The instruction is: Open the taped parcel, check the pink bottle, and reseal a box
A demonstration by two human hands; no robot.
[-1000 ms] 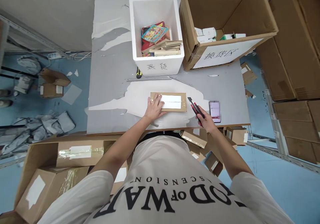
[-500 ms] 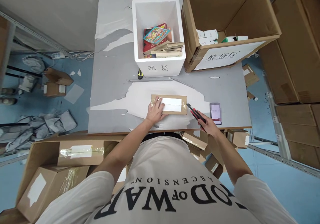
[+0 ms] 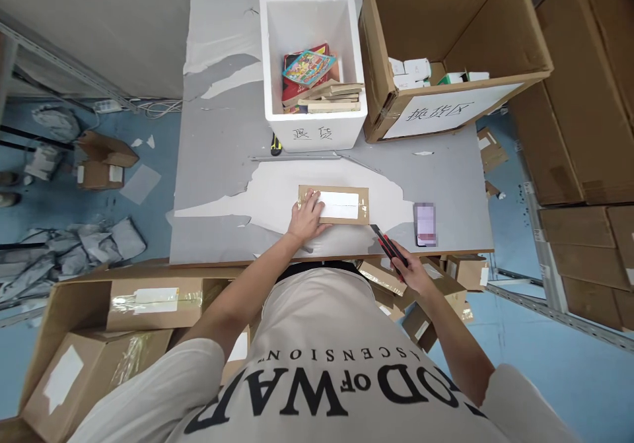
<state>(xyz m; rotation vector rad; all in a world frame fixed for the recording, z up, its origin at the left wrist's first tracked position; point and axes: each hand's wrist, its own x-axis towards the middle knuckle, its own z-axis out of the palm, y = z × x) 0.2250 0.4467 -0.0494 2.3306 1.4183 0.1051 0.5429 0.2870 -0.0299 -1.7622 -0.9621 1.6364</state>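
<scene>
Cardboard parcel point(image 3: 337, 205) lies flat on the table point(image 3: 222, 126), nearer to its near edge and about midway between the left and right edges, with a white label point(image 3: 347, 206) and shiny clear tape on top. We rest our left hand point(image 3: 304, 222) on the parcel's left end, fingers spread over the top and the thumb at its near side; whether that hand clasps it or only presses down, we cannot tell. Our right hand point(image 3: 411, 271) is clenched round a red and black utility knife point(image 3: 389, 245) at the near edge. We have its blade point(image 3: 375, 229) pointing to the parcel's near right corner, just beside it; whether they touch, we cannot tell. To the right, a phone point(image 3: 424, 224) lies toward the table's near right corner, its screen blurred. Toward the far edge stands a white foam box point(image 3: 347, 136) with books point(image 3: 308, 67) inside. A black and yellow cutter point(image 3: 276, 144) lies at that box's near left corner. Beside the box, we see a large carton point(image 3: 465, 27) at the table's far right corner, reaching past the right edge, with small white boxes point(image 3: 413, 70) inside.
</scene>
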